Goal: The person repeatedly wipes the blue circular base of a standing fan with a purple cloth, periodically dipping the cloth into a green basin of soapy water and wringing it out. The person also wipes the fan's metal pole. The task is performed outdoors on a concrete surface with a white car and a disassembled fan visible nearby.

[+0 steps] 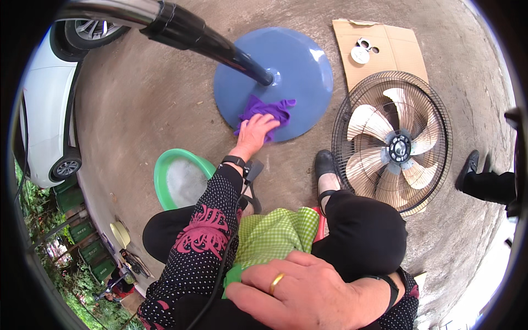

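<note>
Purple cloth (281, 111), the item under handling, lies bunched on the near part of a blue round pedestal base (305, 60), as seen in the head view. My left hand (256, 132) rests on this cloth with its fingers bent over the folds, grasping it against the base. A metal pole (184, 27), bright at its upper end and black lower down, rises from the base's centre and slants to the upper left. My right hand (300, 286), bearing a gold ring (276, 282), is held at my lap in front of a green checked fabric (275, 234); its fingers are bent, their tips are hidden, and I cannot tell whether they grip anything. Left of my left forearm stands a green plastic basin (160, 179) containing whitish suds (186, 181). To the right, a fan head (399, 147) with pale, dirt-streaked blades behind a black wire guard overlaps a cardboard sheet (396, 49), on which a white disc (360, 54) lies. A white car (49, 99) is parked at far left; another person's black-clad leg (492, 187) shows at far right.
</note>
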`<state>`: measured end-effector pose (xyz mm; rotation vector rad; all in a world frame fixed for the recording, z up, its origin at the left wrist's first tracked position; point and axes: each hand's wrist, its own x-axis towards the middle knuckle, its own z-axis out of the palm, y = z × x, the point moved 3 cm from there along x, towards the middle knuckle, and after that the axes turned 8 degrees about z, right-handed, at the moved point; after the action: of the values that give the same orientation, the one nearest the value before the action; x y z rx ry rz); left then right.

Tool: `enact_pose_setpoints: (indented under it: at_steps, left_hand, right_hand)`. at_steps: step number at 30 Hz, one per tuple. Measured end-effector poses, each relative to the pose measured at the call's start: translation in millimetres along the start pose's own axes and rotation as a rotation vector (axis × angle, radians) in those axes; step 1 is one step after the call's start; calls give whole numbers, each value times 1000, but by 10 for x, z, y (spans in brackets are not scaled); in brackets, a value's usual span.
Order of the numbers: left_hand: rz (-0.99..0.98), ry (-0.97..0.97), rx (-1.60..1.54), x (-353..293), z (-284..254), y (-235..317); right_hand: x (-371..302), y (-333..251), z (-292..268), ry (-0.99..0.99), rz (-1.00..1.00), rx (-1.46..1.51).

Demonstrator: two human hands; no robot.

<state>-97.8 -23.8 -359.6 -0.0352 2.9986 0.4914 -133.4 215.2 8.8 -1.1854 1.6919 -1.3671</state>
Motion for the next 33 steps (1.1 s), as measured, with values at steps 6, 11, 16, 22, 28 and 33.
enact_pose_setpoints:
  at_steps: [6, 11, 16, 22, 28, 33]
  left_hand:
    - [-163, 214, -63, 279, -131, -812]
    - [-289, 98, 93, 771, -257, -1989]
    - [-466, 102, 33, 916, -189, -2609]
    - [-701, 183, -26, 572, -134, -2256]
    - [-742, 336, 68, 212, 43, -1407]
    - [-772, 201, 59, 83, 378, -433]
  right_hand:
    - [-1, 38, 25, -111, 108, -513]
    - [140, 143, -103, -260, 140, -656]
    - [272, 281, -160, -224, 173, -693]
    - [258, 297, -89, -31, 196, -788]
    - [129, 160, -226, -246, 134, -718]
    - [82, 190, -38, -52, 19, -753]
